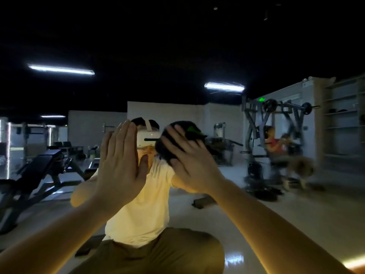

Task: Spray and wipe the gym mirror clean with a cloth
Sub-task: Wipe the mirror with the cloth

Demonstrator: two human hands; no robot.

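Pressing one dark cloth (pixel 183 124) against the mirror (pixel 177 56) with the right hand (pixel 189 163), fingers spread and straight. Left hand (pixel 120 159) raised just beside it, fingers straight and together. Reflected shelves (pixel 341 119) holding a few dark items, too blurred to name. Three ceiling light strips (pixel 61 69) reflected.

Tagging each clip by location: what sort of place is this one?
Most likely a gym, seen mostly reflected in a wall mirror: an adjustable weight bench, a plate-loaded machine, and the right hand pressing a dark cloth to the glass.
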